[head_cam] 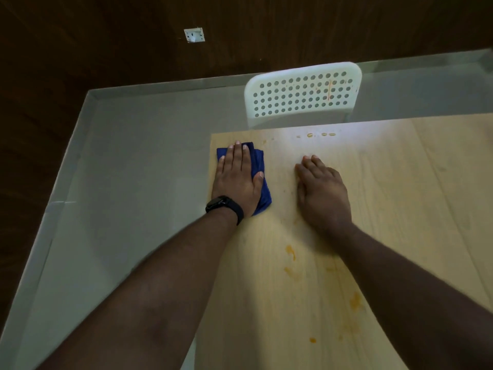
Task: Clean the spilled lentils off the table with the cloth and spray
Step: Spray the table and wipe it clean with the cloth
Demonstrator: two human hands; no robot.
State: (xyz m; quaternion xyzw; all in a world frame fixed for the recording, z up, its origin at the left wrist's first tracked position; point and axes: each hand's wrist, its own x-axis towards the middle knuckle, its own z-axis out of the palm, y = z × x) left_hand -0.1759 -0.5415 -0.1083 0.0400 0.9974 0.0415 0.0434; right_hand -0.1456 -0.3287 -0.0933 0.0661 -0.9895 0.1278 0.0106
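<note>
My left hand [236,177] lies flat with straight fingers on a folded blue cloth [262,182], pressing it onto the far left corner of the light wooden table [400,209]. My right hand [321,188] rests palm down on the bare tabletop just to the right of the cloth and holds nothing. Orange lentil smears [291,252] mark the wood nearer to me, with more orange smears [356,303] lower right. A few small orange drops [317,135] sit by the far edge. No spray bottle is in view.
A white perforated chair [302,94] stands pushed in at the table's far edge. Grey floor [133,169] spreads to the left below the table edge. Behind it rises a dark wooden wall with a white socket [194,35].
</note>
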